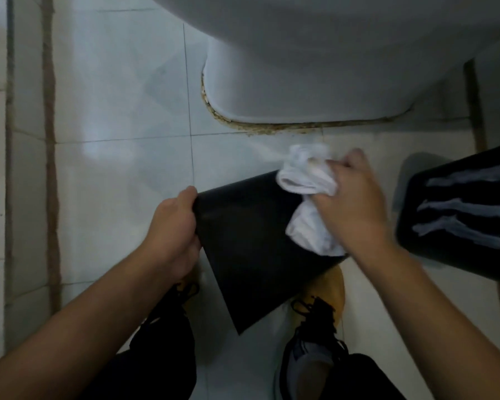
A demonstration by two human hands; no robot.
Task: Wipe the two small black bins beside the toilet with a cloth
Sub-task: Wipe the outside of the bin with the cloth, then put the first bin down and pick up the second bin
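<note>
Above floor tiles (122, 174), smooth matte-black bin (248, 249).

No legible text or labels anywhere.

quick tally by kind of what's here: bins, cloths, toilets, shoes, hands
black bins: 2, held bin, other bin
white cloth: 1
toilet: 1
shoes: 2
hands: 2, left hand, right hand
total: 8
</note>
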